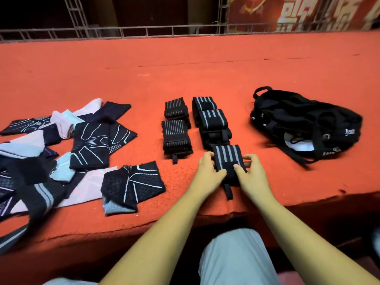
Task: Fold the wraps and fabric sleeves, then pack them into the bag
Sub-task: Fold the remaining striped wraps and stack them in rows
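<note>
At the near edge of the table [205,79], my left hand [209,168] and right hand [249,170] pinch the wrap [226,156] from both sides, its length pointing away from me; the bag [304,118] lies rightward, nearer my right hand.

Beyond everything the table [205,64] lay open. A wide lane ran between the wraps [210,118] and the bag [298,114]; a narrower one parted them from the sleeves [90,140]. The two wrap columns stood almost touching, and the near wrap [226,155] sat close to the front edge.
</note>
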Available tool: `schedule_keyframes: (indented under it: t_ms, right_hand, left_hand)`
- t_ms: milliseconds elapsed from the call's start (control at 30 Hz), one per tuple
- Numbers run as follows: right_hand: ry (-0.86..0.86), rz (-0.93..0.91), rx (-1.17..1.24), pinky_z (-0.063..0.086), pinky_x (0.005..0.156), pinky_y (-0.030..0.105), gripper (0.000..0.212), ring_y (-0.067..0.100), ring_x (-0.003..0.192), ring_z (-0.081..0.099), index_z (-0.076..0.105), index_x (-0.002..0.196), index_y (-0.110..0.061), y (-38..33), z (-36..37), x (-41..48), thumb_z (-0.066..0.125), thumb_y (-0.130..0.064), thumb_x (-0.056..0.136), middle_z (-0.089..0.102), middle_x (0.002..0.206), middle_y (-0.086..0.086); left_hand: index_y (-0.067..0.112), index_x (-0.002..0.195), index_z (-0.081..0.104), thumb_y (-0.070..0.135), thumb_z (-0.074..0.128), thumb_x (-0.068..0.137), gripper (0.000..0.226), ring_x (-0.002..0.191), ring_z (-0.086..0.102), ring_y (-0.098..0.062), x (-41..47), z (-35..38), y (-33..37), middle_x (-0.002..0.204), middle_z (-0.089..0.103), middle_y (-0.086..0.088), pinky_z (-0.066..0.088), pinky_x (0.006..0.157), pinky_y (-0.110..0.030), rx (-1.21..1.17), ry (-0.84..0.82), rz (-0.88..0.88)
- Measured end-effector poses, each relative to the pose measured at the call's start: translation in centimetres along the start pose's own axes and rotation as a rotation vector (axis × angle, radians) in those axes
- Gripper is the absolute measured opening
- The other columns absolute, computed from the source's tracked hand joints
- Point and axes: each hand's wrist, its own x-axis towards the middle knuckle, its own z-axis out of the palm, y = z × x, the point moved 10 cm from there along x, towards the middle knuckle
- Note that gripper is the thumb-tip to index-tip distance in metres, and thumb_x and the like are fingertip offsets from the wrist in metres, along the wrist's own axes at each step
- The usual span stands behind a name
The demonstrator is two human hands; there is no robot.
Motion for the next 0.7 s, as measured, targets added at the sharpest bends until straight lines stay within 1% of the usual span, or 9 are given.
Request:
schedule_keyframes:
  t_ms: [67, 133, 233, 333, 400, 467, 500, 600, 700]
  right_hand:
    - [-0.006, 0.007, -0.053, 0.048, 0.092, 0.041, 0.030, 0.031, 0.105, 0.062, 0.054, 0.119, -0.008, 0.6, 0.2, 0.4, 0.061, -0.008, 0.089, 0.067, 0.112, 0.015]
    - [-0.005, 0.004, -0.126, 0.045, 0.094, 0.042, 0.030, 0.034, 0.108, 0.060, 0.057, 0.120, -0.005, 1.0, 0.6, 0.6, 0.059, -0.010, 0.090, 0.067, 0.114, 0.017]
    - [-0.015, -0.020, -0.319, 0.034, 0.101, 0.042, 0.032, 0.039, 0.113, 0.053, 0.061, 0.121, -0.002, 1.4, 1.5, 0.7, 0.056, -0.014, 0.092, 0.063, 0.116, 0.023]
    - [-0.044, 0.044, -0.446, 0.030, 0.103, 0.039, 0.036, 0.039, 0.115, 0.045, 0.065, 0.122, -0.009, 1.9, 1.3, 1.4, 0.055, -0.025, 0.092, 0.056, 0.118, 0.021]
    - [-0.047, 0.039, -0.457, 0.031, 0.104, 0.039, 0.039, 0.039, 0.116, 0.043, 0.066, 0.122, -0.008, 1.2, 0.6, 2.1, 0.056, -0.024, 0.088, 0.054, 0.119, 0.021]
    - [0.005, -0.017, -0.432, 0.030, 0.105, 0.038, 0.039, 0.039, 0.117, 0.043, 0.064, 0.122, -0.005, -1.2, -0.5, 2.4, 0.057, -0.019, 0.087, 0.052, 0.120, 0.021]
    - [0.042, -0.054, -0.405, 0.030, 0.105, 0.037, 0.039, 0.038, 0.117, 0.043, 0.063, 0.123, -0.005, -2.8, -1.0, 2.3, 0.057, -0.016, 0.086, 0.051, 0.121, 0.020]
    - [0.052, -0.177, -0.300, 0.033, 0.104, 0.036, 0.034, 0.035, 0.114, 0.046, 0.066, 0.117, -0.005, -7.6, 0.4, 1.3, 0.058, -0.012, 0.084, 0.053, 0.116, 0.017]
    - [-0.091, -0.270, -0.207, 0.040, 0.103, 0.037, 0.032, 0.032, 0.109, 0.056, 0.069, 0.113, -0.005, -10.9, 5.2, -0.3, 0.061, -0.012, 0.083, 0.059, 0.111, 0.017]
  left_hand:
    - [0.012, 0.129, 0.046, 0.015, 0.065, 0.085, 0.048, 0.102, 0.060, -0.031, 0.3, 0.5, -0.2, 0.124, 0.052, -0.015, 0.049, 0.096, -0.041, 0.096, -0.002, 0.012]
    - [0.007, 0.132, 0.045, 0.016, 0.064, 0.089, 0.048, 0.110, 0.055, -0.031, 0.5, 0.7, -0.4, 0.124, 0.049, -0.013, 0.042, 0.103, -0.039, 0.181, 0.006, 0.019]
    - [0.005, 0.130, 0.047, 0.018, 0.062, 0.091, 0.043, 0.111, 0.054, -0.031, 0.5, 0.9, -0.8, 0.121, 0.046, -0.011, 0.040, 0.104, -0.037, 0.229, 0.012, 0.005]
    - [0.007, 0.131, 0.048, 0.022, 0.062, 0.093, 0.043, 0.109, 0.056, -0.030, 0.4, 0.6, -0.7, 0.123, 0.045, -0.010, 0.041, 0.104, -0.036, 0.237, 0.006, -0.005]
    - [0.010, 0.130, 0.051, 0.022, 0.062, 0.093, 0.040, 0.098, 0.059, -0.024, 0.4, -0.8, 0.1, 0.122, 0.047, -0.009, 0.042, 0.101, -0.031, 0.220, 0.027, 0.013]
    - [0.011, 0.123, 0.056, 0.019, 0.062, 0.094, 0.031, 0.081, 0.056, -0.011, 0.2, -3.4, 1.5, 0.117, 0.053, -0.008, 0.043, 0.089, -0.025, 0.209, 0.066, 0.079]
    - [0.012, 0.119, 0.058, 0.016, 0.062, 0.093, 0.026, 0.076, 0.055, -0.006, -0.1, -5.1, 2.1, 0.113, 0.056, -0.008, 0.043, 0.084, -0.022, 0.203, 0.087, 0.115]
    - [0.013, 0.107, 0.062, 0.009, 0.061, 0.093, 0.015, 0.080, 0.056, -0.010, -1.6, -10.6, 2.5, 0.100, 0.064, -0.002, 0.046, 0.080, -0.022, 0.166, 0.140, 0.173]
    - [0.018, 0.101, 0.063, 0.008, 0.060, 0.093, 0.013, 0.084, 0.058, -0.010, -3.9, -16.3, 0.4, 0.093, 0.065, 0.006, 0.046, 0.079, -0.024, 0.220, 0.222, 0.130]
